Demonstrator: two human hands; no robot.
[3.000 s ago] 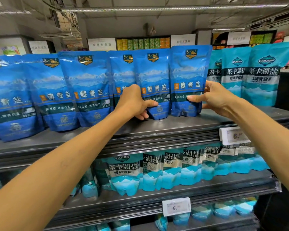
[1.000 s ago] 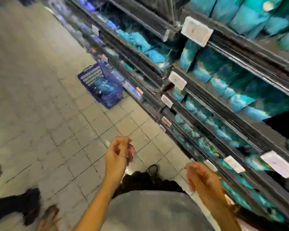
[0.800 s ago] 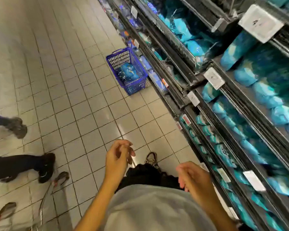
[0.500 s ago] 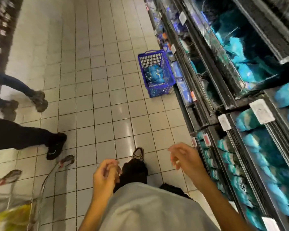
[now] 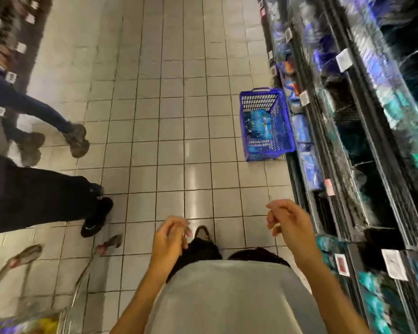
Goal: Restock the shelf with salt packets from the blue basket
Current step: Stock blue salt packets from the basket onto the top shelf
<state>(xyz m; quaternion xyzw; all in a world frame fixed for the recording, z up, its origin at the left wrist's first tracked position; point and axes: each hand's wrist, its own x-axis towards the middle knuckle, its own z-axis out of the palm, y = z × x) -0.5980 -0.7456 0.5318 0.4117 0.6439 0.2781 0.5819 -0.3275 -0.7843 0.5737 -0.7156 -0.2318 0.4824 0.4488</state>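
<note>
A: Any writing you can read on the shelf (image 5: 362,141) tags?

B: None. The white price tags (image 5: 342,60) along the shelf edges are smeared by blur, and so are the small red ones (image 5: 329,187) lower down. The packets on the shelves show only as streaks of blue and teal.

A: Where is the blue basket (image 5: 266,150)?

B: On the floor, right against the foot of the shelf, well ahead of the person. Blue salt packets (image 5: 257,125) lie inside it; there is printing on them, but it is too small to make out.

A: And the hands?

B: Both are raised in front of the person's grey shirt (image 5: 227,297), apart from each other and holding nothing. The left hand (image 5: 170,237) has its fingers loosely bent, the tips close to the thumb. The right hand (image 5: 287,220) is much the same, loosely curled, though there may be a pale spot near the fingertips that I cannot identify.

A: The room?

B: A shop aisle with a floor (image 5: 174,116) of pale square tiles with dark joints, glossy enough to catch a light streak. The shelf runs along the right side. At the far left is another dark fixture (image 5: 12,25) with white tags, badly blurred.

A: Anyone else?

B: Legs and shoes of other people at the left, cut off by the edge: dark trousers with a black shoe (image 5: 95,218), and blue trousers with brownish shoes (image 5: 76,139). The metal frame of a trolley (image 5: 82,273) shows at the lower left, only partly in view.
</note>
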